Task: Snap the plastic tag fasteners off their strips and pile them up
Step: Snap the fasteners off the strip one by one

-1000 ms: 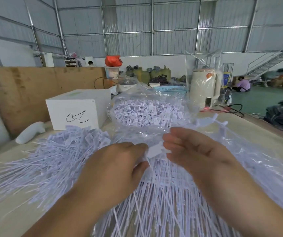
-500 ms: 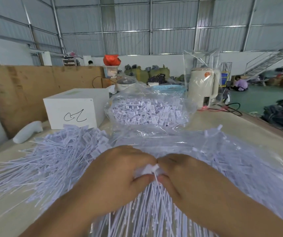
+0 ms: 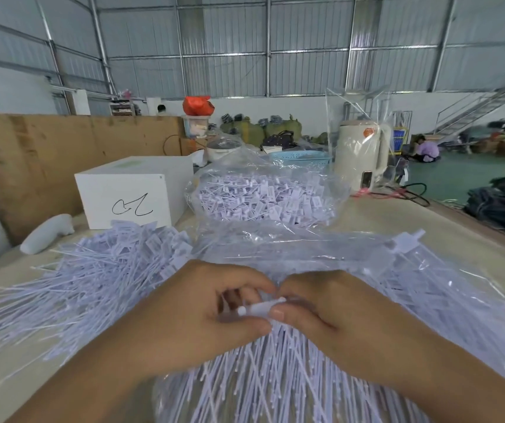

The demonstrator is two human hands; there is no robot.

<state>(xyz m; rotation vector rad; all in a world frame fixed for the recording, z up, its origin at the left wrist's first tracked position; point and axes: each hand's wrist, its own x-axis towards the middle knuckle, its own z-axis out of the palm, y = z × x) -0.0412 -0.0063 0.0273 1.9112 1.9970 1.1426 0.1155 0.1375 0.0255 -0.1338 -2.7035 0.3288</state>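
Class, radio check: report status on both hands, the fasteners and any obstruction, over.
Left hand and right hand both pinch one white plastic fastener strip. Loose pale-lilac fastener pile lies left. Nothing blocks.

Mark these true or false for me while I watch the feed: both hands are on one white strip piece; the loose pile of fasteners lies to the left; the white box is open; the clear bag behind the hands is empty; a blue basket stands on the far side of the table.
1. Both hands hold one white strip piece. True: the left hand and right hand pinch the strip piece between them.
2. The loose pile of fasteners lies to the left. True.
3. The white box is open. False: it is closed, with a scribble on its front.
4. The clear bag is empty. False: it holds many fasteners.
5. A blue basket stands at the far side. True.
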